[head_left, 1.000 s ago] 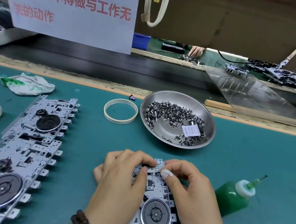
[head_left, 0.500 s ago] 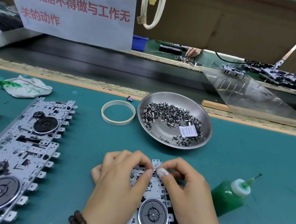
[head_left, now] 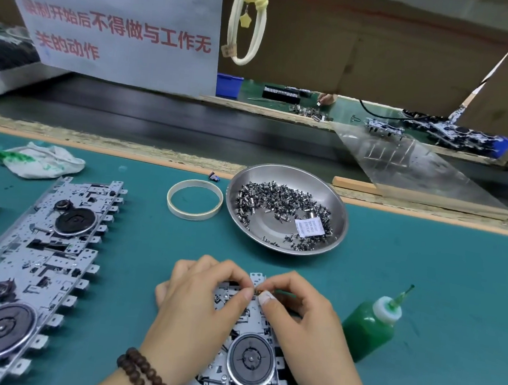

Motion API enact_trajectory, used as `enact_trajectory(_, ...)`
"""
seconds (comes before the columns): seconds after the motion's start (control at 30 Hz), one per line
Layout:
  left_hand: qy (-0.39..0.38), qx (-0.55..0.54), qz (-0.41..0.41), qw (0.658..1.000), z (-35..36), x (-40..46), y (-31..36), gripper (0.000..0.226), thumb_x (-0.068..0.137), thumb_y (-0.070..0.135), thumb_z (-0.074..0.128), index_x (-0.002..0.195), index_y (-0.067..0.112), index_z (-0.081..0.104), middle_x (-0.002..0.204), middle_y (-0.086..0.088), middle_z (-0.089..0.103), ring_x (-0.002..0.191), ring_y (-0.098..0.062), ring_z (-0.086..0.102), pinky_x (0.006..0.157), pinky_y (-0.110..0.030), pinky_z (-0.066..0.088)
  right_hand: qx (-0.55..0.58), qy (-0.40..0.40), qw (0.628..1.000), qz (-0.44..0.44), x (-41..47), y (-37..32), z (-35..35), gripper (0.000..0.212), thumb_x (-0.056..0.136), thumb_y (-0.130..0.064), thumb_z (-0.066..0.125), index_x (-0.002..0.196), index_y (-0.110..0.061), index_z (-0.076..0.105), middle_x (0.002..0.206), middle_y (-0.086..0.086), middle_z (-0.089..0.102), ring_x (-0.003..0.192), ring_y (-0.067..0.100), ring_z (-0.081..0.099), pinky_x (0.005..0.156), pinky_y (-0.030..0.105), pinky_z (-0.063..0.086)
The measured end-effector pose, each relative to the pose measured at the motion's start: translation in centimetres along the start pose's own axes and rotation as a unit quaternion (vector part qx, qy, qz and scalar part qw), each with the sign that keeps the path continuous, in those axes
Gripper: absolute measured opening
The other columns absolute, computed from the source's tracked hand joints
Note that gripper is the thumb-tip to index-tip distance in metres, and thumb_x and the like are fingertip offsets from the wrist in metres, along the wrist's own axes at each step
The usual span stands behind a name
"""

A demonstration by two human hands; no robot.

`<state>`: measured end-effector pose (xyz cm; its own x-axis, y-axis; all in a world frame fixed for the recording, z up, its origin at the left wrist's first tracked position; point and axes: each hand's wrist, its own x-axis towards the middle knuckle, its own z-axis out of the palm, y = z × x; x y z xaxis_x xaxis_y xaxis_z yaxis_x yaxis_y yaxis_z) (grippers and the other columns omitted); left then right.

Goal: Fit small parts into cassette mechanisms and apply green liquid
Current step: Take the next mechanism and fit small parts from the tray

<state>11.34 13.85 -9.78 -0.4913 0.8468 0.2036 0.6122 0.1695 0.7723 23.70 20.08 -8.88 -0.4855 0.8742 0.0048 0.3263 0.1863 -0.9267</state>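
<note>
I see left hand [head_left: 203, 306] fingers pinching a small part [head_left: 257, 291] | right hand [head_left: 296, 319] gripping a thin green stick [head_left: 283, 293] | both over cassette mechanism [head_left: 248, 358] on bench [head_left: 424, 288] | green liquid bottle [head_left: 371, 328] just right

Both hands are held close together, forearms entering from below. The left hand [head_left: 203, 306] is curled, thumb and forefinger pinched; the right hand [head_left: 299, 316] is likewise curled, fingertips nearly touching.

mechanism [head_left: 246, 370] front centre | bottle [head_left: 368, 329] right | dish [head_left: 287, 208] behind | ring [head_left: 194, 201] left of dish
</note>
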Motion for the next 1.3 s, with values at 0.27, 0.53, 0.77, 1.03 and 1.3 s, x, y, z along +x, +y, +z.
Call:
enact_trajectory(0.27,0.007,-0.003,0.001,1.000,0.2,-0.2,0.1,0.012,0.082,0.046,0.054,0.086,0.055,0.047,0.084,0.021,0.053,0.103,0.020,0.022,0.072,-0.023,0.014,0.085,-0.034,0.994,0.051,0.2,0.0,-0.1,0.013,0.083,-0.011,0.061,0.078,-0.022,0.064,0.068,0.004,0.060,0.063,0.013,0.046,0.061,0.026,0.037)
enact_trajectory(0.53,-0.002,-0.012,-0.004,1.000,0.3,-0.3,0.1,0.011,0.082,0.043,0.057,0.074,0.049,0.054,0.083,0.021,0.053,0.105,0.017,0.025,0.078,-0.024,0.018,0.098,-0.029,0.992,0.076,0.5,-0.1,0.0,0.017,0.081,-0.004,0.059,0.077,-0.020,0.064,0.067,-0.004,0.060,0.061,0.012,0.045,0.055,0.021,0.037)
enact_trajectory(0.77,-0.006,-0.013,0.062,0.998,0.2,-0.8,0.1,0.027,0.086,0.025,0.058,0.079,0.051,0.059,0.084,0.020,0.050,0.101,0.010,0.033,0.080,-0.020,0.029,0.084,0.007,0.994,0.065,0.5,-0.3,0.5,0.022,0.081,-0.003,0.056,0.079,-0.024,0.060,0.067,-0.011,0.063,0.054,0.010,0.042,0.052,0.018,0.037)
enact_trajectory(1.03,-0.015,0.076,0.116,0.990,-0.1,-0.9,0.0,0.027,0.082,0.033,0.040,0.092,0.037,0.066,0.086,0.020,0.048,0.090,-0.003,0.040,0.079,-0.035,0.041,0.070,0.013,0.996,0.048,0.3,-0.4,0.6,0.014,0.084,-0.010,0.060,0.084,-0.024,0.060,0.079,-0.018,0.065,0.062,0.004,0.054,0.062,0.013,0.044)
enact_trajectory(1.3,0.039,0.026,0.062,0.997,-2.0,-2.2,-0.1,0.032,0.089,0.031,0.053,0.113,0.051,0.048,0.108,0.031,0.036,0.105,0.001,0.029,0.092,-0.012,0.022,0.041,0.112,0.982,-0.147,-4.1,-0.7,-0.8,0.032,0.079,-0.010,0.057,0.091,-0.039,0.066,0.102,-0.020,0.065,0.098,-0.006,0.059,0.080,0.010,0.046)
